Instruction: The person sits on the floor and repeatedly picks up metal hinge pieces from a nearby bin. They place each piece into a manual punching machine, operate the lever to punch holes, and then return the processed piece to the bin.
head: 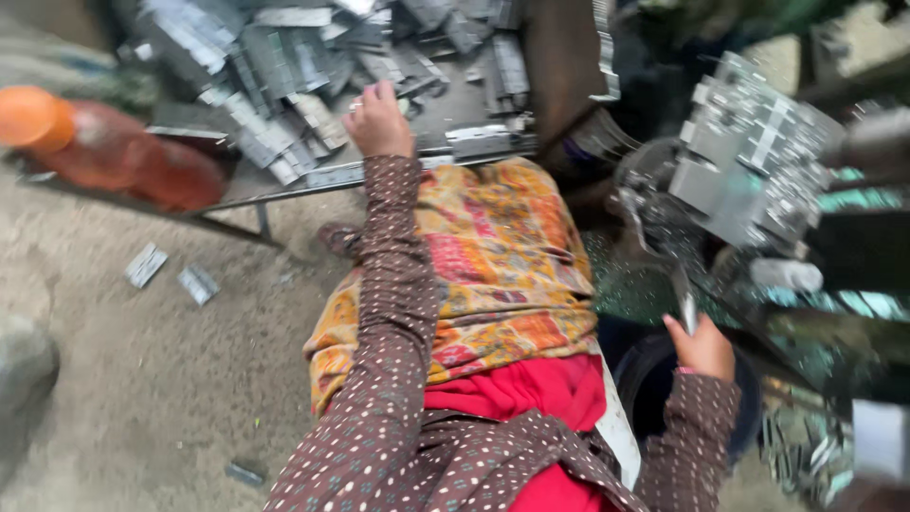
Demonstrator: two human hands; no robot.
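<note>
Left hand (377, 121) reaching onto low tray (284, 185), fingers loosely apart over heaped grey metal plates (275, 76), right hand (703, 346) pinched on one upright metal strip (684, 301), orange bottle (104, 142) at tray's left end.

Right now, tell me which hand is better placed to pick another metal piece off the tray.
Left hand: it probably suits best, reaching the metal pieces, while the right hand holds a metal strip.

A tray (284, 185) of metal pieces (284, 57) lies far left, a bottle (114, 147) on its left end, a machine (758, 161) at the right.
</note>
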